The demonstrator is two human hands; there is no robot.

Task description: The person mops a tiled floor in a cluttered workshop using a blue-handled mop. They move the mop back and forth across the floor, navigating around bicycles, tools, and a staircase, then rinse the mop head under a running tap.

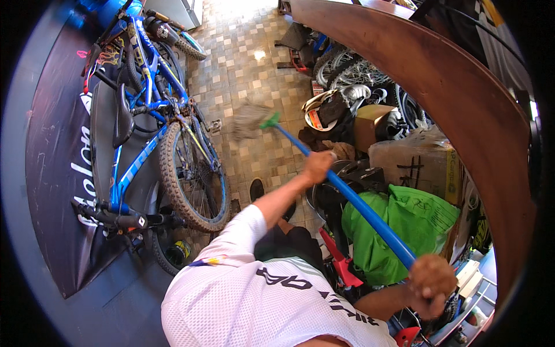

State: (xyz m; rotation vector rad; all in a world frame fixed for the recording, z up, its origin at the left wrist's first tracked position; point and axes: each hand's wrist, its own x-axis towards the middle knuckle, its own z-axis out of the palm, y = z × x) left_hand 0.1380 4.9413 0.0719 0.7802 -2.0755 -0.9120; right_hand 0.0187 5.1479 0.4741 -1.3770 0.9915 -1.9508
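Observation:
A mop with a blue handle (370, 215) slants from the lower right up toward the middle of the floor. Its grey string head (250, 120), joined by a green socket (270, 120), lies on the tiles and looks slightly blurred. My left hand (318, 168) is wrapped round the handle partway down, with that arm stretched forward. Close to my body on the right, my right hand (430, 284) grips the handle's upper end. A dark shoe (257, 188) of mine shows below my left forearm.
Blue bicycles (147, 144) lean along the left wall, a muddy tyre (193, 176) jutting toward the floor. Boxes (413, 159), a green bag (399, 234), wheels (352, 66) and shoes crowd the right side, below a curved brown wooden edge (445, 75). Patterned tiles (243, 63) run between.

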